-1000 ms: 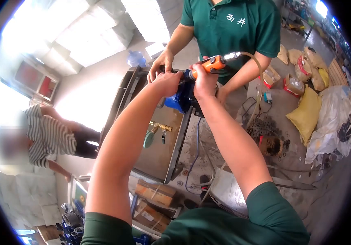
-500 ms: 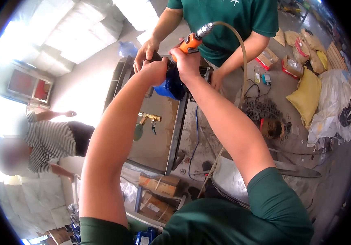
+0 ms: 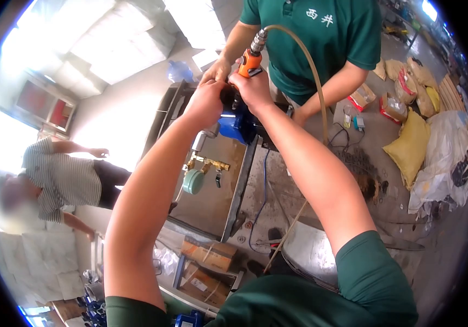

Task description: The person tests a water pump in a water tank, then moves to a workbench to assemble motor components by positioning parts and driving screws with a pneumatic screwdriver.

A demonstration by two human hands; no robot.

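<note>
Right hand (image 3: 253,91) wrapped round orange tool (image 3: 249,64), tip toward blue unit (image 3: 233,127). Left hand (image 3: 205,103) at black part (image 3: 226,94); fingers hidden, can't tell grip. Hose (image 3: 314,71) arcs off tool. Co-worker's hand (image 3: 217,71) just beyond. Gauge (image 3: 193,182) nearer wearer.

The tool (image 3: 248,66) is showing strong orange with some black, and its connector (image 3: 258,41) is shining silver. The hose (image 3: 312,66) is looking beige. The casing (image 3: 235,128) is appearing deep blue. The co-worker's shirt (image 3: 343,49) is displaying dark green with white lettering (image 3: 327,20); another person's shirt (image 3: 70,177) is carrying grey and white stripes. The gauge (image 3: 193,182) is looking pale green, the valve (image 3: 212,162) golden, the sack (image 3: 407,146) yellow.
</note>
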